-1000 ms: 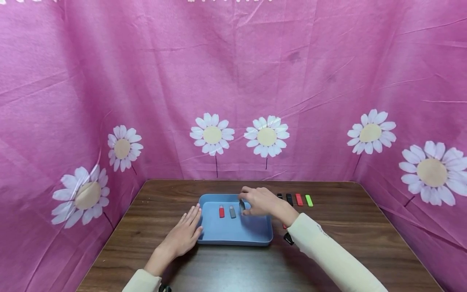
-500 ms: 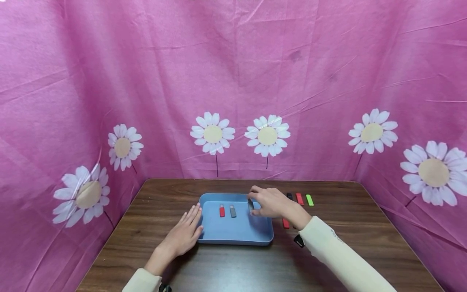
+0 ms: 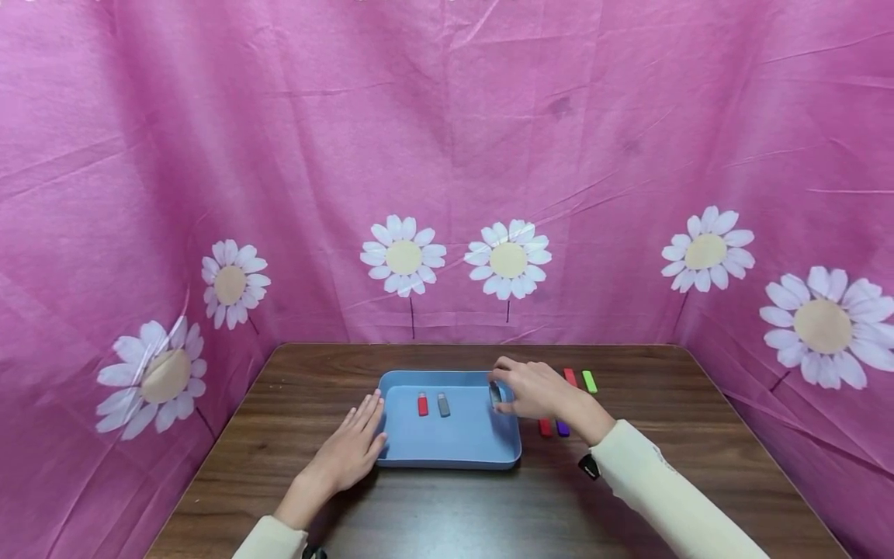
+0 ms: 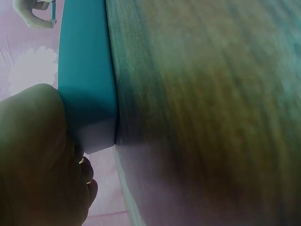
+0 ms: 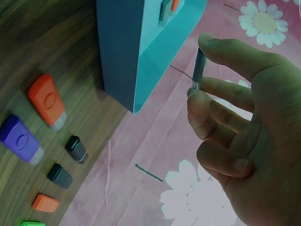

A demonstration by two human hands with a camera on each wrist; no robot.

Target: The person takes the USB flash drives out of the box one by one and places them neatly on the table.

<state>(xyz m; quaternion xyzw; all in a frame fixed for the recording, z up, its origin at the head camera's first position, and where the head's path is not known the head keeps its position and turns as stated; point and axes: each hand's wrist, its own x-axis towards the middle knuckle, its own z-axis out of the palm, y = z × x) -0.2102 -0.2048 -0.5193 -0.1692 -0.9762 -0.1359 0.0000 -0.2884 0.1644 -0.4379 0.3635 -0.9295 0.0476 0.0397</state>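
Note:
My right hand (image 3: 538,390) pinches a dark grey USB stick (image 5: 200,68) by its ends between thumb and fingertips. It holds the stick above the right side of the blue tray (image 3: 447,450). My left hand (image 3: 349,446) lies with straight fingers against the tray's left edge. Inside the tray, a red USB stick (image 3: 422,404) and a grey USB stick (image 3: 443,405) lie side by side, apart. On the table right of the tray are an orange-red USB stick (image 5: 49,101) and a purple USB stick (image 5: 21,139), partly behind my right arm in the head view.
Beyond those sticks, the right wrist view shows two small black pieces (image 5: 76,149), a red piece (image 5: 45,203) and a green piece (image 3: 590,381) in a row. A pink flowered curtain (image 3: 447,155) surrounds the wooden table (image 3: 307,388) at back and sides.
My right hand has moved rightward over the tray with the dark grey USB stick, from beside the grey one towards the tray's right edge. The left hand has stayed in place.

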